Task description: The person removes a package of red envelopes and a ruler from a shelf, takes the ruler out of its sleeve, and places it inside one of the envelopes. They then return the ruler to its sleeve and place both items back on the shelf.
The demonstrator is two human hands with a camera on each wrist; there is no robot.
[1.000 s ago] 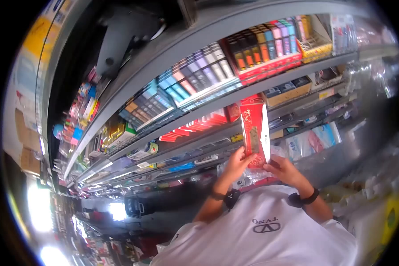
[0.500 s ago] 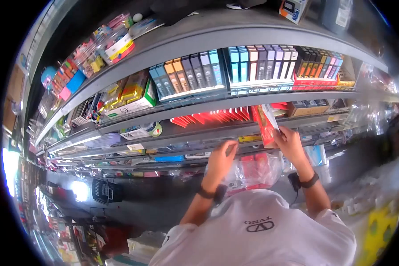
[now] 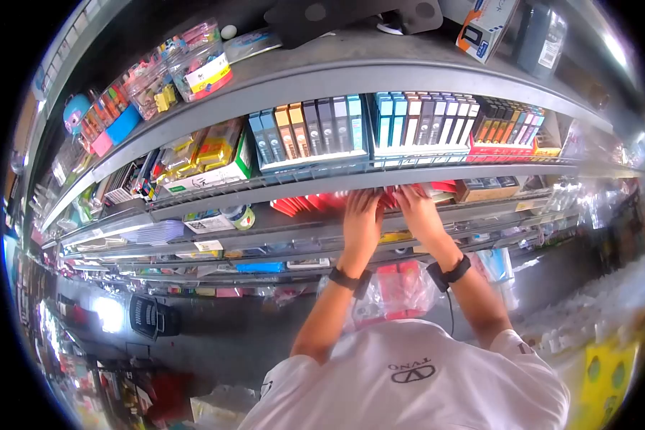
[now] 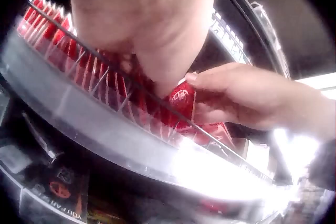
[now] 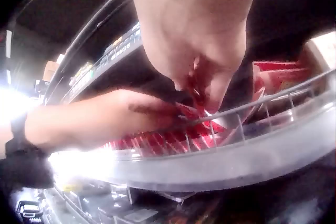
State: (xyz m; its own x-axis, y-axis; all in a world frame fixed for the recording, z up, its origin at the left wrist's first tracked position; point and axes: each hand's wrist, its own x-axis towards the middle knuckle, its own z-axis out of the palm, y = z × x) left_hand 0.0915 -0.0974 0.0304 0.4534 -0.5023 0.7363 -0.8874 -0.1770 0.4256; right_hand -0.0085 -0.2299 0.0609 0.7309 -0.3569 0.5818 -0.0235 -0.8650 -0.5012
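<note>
A row of slim red packages (image 3: 304, 204) stands on edge behind the wire rail (image 4: 107, 71) of a shelf. My right hand (image 3: 421, 215) pinches a flat red package (image 4: 182, 99) with pale lettering at the right part of this row; thumb and fingers lie on either side of it in the left wrist view. Beside it, my left hand (image 3: 363, 218) reaches over the rail with its fingers extended against neighbouring red packages (image 5: 157, 144). Its fingertips are hidden among them. In the right wrist view, the right hand (image 5: 191, 40) points down into the same spot, close to the left hand (image 5: 115, 113).
Boxed goods in blue trays (image 3: 315, 159) line the shelf above. A brown carton (image 3: 487, 188) sits right of the red row, and a green-and-white tin (image 3: 241, 216) is lower left. A clear bag with red contents (image 3: 398, 290) hangs below the hands. A dark basket (image 3: 150, 319) stands on the floor.
The red package, first held up in both hands, went to the right hand alone as the left let go. Now both hands have moved forward into the red row, with the package down among the others.
</note>
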